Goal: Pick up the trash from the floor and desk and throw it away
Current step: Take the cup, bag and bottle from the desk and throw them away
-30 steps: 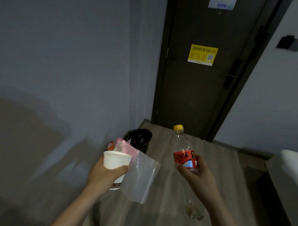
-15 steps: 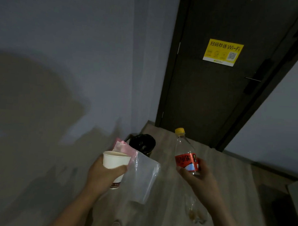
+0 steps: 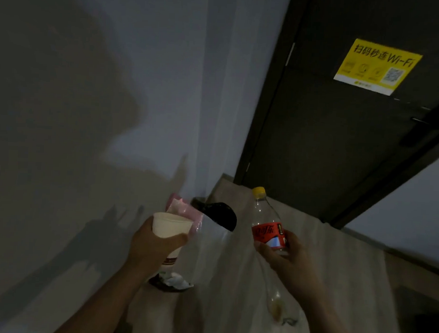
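My left hand [image 3: 152, 246] grips a white paper cup [image 3: 170, 229] together with a clear plastic bag with a pink top [image 3: 208, 253] that hangs beside it. My right hand [image 3: 287, 258] holds a clear plastic bottle [image 3: 267, 225] with a red label and yellow cap, upright; a thin clear wrapper [image 3: 274, 302] dangles below that hand. A black trash bin [image 3: 221, 216] stands on the floor by the wall, just beyond both hands, partly hidden by the bag.
A grey wall fills the left. A dark door [image 3: 339, 120] with a yellow Wi-Fi sticker [image 3: 377, 66] closes the corridor ahead. Crumpled white paper on a dark round thing [image 3: 174, 282] lies on the wooden floor below my left hand.
The view has closed in on the wall corner and the bin. Both hands keep their loads and stay at about the same height. The crumpled paper on the floor has come into sight.
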Demonstrator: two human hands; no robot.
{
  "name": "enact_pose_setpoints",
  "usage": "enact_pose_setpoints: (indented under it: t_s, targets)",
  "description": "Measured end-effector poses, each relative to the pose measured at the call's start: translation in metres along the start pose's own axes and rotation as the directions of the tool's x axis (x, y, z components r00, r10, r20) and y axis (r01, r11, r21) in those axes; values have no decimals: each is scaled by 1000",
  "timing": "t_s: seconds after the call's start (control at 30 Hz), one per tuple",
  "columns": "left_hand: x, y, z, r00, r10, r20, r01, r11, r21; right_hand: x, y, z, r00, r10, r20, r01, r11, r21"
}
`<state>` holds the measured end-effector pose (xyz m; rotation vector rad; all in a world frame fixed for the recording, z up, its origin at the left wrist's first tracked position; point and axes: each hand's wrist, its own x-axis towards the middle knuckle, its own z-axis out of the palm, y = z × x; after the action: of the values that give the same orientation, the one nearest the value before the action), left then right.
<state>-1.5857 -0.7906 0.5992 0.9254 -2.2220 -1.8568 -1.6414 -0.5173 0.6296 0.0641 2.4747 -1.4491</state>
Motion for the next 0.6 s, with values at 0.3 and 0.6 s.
enact_pose_setpoints:
  t_s: [0.3,0.6]
  targets:
    - [89,-7,33,990,-95,-107,101,994,48,122,7,15,993,95,64,-94,995,-24]
    - [154,-19,86,939,-283,-194,284,959,-21,274,10,18,952,89,292,-68,994,-81]
